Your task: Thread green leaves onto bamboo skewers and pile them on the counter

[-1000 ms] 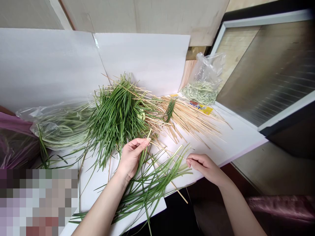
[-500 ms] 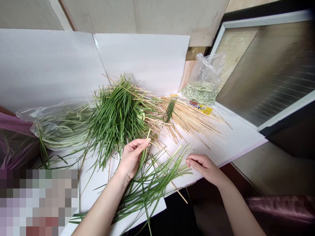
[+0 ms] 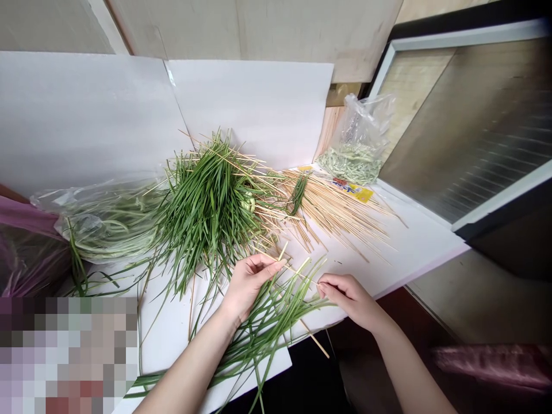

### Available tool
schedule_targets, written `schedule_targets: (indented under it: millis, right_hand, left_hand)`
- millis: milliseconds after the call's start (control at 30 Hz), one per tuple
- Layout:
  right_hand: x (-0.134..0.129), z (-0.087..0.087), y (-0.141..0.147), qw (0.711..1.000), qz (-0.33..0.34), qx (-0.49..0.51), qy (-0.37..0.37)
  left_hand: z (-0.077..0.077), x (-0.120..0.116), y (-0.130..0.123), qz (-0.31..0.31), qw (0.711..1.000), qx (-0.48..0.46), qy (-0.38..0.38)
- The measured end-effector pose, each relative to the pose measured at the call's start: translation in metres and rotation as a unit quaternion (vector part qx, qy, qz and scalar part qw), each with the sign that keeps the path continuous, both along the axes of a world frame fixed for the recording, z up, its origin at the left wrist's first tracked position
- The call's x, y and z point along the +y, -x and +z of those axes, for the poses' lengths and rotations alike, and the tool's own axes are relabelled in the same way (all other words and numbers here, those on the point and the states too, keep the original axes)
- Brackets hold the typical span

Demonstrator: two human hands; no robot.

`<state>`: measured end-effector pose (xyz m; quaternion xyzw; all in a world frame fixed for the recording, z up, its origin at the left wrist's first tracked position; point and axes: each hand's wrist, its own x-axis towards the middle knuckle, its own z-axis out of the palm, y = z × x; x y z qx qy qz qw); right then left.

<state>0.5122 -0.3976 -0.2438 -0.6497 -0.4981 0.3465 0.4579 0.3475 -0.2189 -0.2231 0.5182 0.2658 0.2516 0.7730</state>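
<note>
Near the middle, my left hand (image 3: pixel 252 283) pinches the pale end of a green stalk (image 3: pixel 283 251). A thin wooden skewer (image 3: pixel 297 270) crosses from beside my left fingertips to my right hand (image 3: pixel 345 296), whose closed fingers hold its right end. Below and between both hands, loose long green stalks (image 3: pixel 263 339) spread over the white table (image 3: pixel 159 328). Behind my left hand rises a large pile of green leaves (image 3: pixel 211 201) with skewers on top and sticking out of it.
Many skewers (image 3: pixel 336 213) lie fanned out at the back right, with a small green bundle (image 3: pixel 298 192) on them. Behind stands a clear bag of pale green pieces (image 3: pixel 351 161). Another clear bag with long stalks (image 3: pixel 112 224) lies left. A glass-paned frame (image 3: pixel 457 126) borders the right.
My left hand has moved right with its stalk, and my right hand slightly left with the skewer. They are closer together, and the stalk end now meets the skewer.
</note>
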Motion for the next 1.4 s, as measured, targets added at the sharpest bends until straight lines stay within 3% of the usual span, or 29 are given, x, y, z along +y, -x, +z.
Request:
schedule_targets:
  millis: [233, 433, 633, 733, 867, 933, 967, 1033, 1100, 1167, 1267, 1400]
  right_hand:
    - [0.001, 0.007, 0.009, 0.999, -0.03, -0.023, 0.012]
    - [0.002, 0.008, 0.015, 0.999, -0.025, -0.02, 0.007]
    - [-0.004, 0.007, 0.005, 1.0, -0.016, 0.015, -0.008]
    - [-0.014, 0.004, -0.011, 0.999, -0.015, 0.034, -0.001]
    - [-0.03, -0.003, -0.034, 0.998, -0.022, 0.063, 0.006]
    - [-0.036, -0.005, -0.04, 0.997, -0.029, 0.074, 0.01]
    - [-0.037, -0.005, -0.042, 0.996, -0.033, 0.078, 0.011]
    - [-0.038, -0.005, -0.043, 0.996, -0.035, 0.081, 0.012]
    - [-0.037, -0.005, -0.041, 0.996, -0.028, 0.083, 0.013]
    - [-0.034, -0.004, -0.038, 0.996, -0.019, 0.082, 0.013]
    - [-0.031, -0.003, -0.036, 0.997, -0.013, 0.078, 0.015]
    - [-0.031, -0.002, -0.036, 0.997, -0.015, 0.073, 0.021]
  left_hand:
    - [-0.002, 0.001, 0.001, -0.004, 1.0, 0.009, -0.03]
    - [-0.006, -0.007, -0.001, -0.053, 0.996, 0.008, -0.065]
    - [0.012, 0.0, 0.008, -0.105, 0.982, 0.01, -0.157]
    - [0.018, 0.007, 0.012, -0.077, 0.982, -0.028, -0.168]
    - [0.013, 0.012, 0.012, -0.037, 0.976, -0.04, -0.208]
    - [0.007, 0.013, 0.011, -0.036, 0.947, 0.037, -0.316]
    - [0.004, 0.012, 0.01, -0.043, 0.916, 0.085, -0.391]
    - [-0.003, 0.011, 0.008, -0.068, 0.824, 0.166, -0.538]
    - [-0.01, 0.009, 0.006, -0.088, 0.736, 0.218, -0.635]
    - [-0.015, 0.008, 0.004, -0.099, 0.69, 0.245, -0.674]
    - [-0.016, 0.008, 0.003, -0.105, 0.694, 0.245, -0.669]
    - [-0.011, 0.01, 0.005, -0.098, 0.768, 0.204, -0.599]
